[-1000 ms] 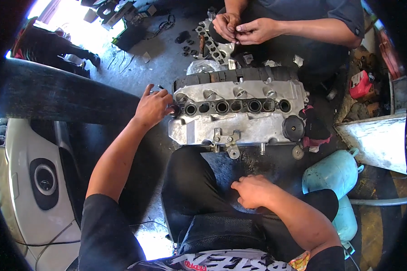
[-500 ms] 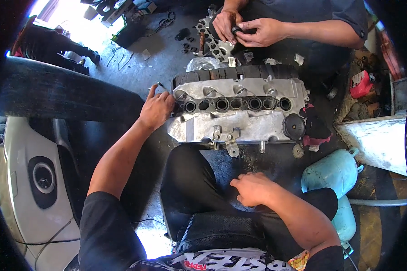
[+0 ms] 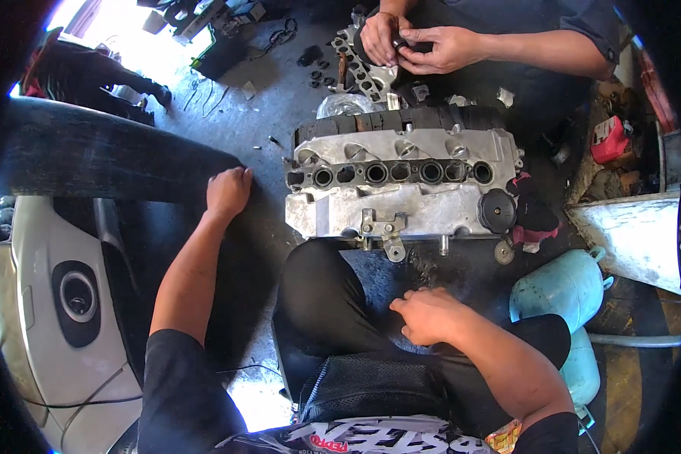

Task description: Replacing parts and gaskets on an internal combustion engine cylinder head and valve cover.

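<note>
Dark bar (image 3: 121,151) | left hand (image 3: 228,191) near its end, fingers curled, cannot tell if holding anything | silver engine cover (image 3: 402,200) front-centre, 4 round ports (image 3: 377,173) upward, presumably for access | co-worker's 2 hands (image 3: 435,50) pinch dark ring-like part (image 3: 399,45) | right hand (image 3: 431,315) half-curled, likely resting, grip unclear | teal tank (image 3: 556,287), contents hidden

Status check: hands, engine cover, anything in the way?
Left hand near the end of the dark panel; right hand loosely curled. Silver engine cover untouched by hands, top unobstructed. Co-worker's hands beyond it, holding a small dark part.
</note>
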`<state>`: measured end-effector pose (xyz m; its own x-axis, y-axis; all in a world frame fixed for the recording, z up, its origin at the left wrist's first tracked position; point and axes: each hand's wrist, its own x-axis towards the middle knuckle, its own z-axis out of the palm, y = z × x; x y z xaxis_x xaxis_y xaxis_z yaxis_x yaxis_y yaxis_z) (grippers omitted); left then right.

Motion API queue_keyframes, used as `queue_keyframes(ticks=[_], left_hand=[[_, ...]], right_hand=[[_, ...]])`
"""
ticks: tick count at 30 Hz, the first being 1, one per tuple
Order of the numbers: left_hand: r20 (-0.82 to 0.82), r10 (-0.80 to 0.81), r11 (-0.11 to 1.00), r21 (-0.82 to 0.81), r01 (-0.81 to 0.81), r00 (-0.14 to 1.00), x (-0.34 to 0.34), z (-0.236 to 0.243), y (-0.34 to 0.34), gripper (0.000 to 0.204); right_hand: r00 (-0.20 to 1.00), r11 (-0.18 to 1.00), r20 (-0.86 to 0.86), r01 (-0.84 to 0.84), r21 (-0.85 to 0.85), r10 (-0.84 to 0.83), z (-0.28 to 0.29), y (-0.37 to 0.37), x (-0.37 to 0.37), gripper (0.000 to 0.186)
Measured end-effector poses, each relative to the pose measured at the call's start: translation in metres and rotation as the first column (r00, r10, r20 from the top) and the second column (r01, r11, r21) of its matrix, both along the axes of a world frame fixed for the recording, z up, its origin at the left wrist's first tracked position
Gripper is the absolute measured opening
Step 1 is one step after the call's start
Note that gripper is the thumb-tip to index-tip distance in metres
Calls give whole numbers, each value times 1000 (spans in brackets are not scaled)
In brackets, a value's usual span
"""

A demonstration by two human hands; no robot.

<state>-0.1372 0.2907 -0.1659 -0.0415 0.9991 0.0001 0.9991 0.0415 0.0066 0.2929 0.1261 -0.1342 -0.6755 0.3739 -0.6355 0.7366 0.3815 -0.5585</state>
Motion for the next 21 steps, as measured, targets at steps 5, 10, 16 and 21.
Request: queue_keyframes(ticks=[5, 10, 16, 21], left_hand=[[-74, 124, 927, -347, -142, 990, -15, 7, 6, 47], [-12, 144, 886, -443, -134, 990, 64, 35, 29, 58], [-188, 31, 875, -469, -117, 982, 95, 30, 39, 52], [-223, 29, 880, -457, -131, 974, 95, 14, 46, 38]], right_hand=[[1000, 1000, -20, -17, 14, 17, 1, 1, -4, 42], [1000, 1000, -10, -3, 4, 3, 2, 2, -2, 42], [996, 998, 71, -56, -42, 59, 10, 6, -4, 57], [996, 998, 73, -54, -40, 57, 13, 8, -3, 56]])
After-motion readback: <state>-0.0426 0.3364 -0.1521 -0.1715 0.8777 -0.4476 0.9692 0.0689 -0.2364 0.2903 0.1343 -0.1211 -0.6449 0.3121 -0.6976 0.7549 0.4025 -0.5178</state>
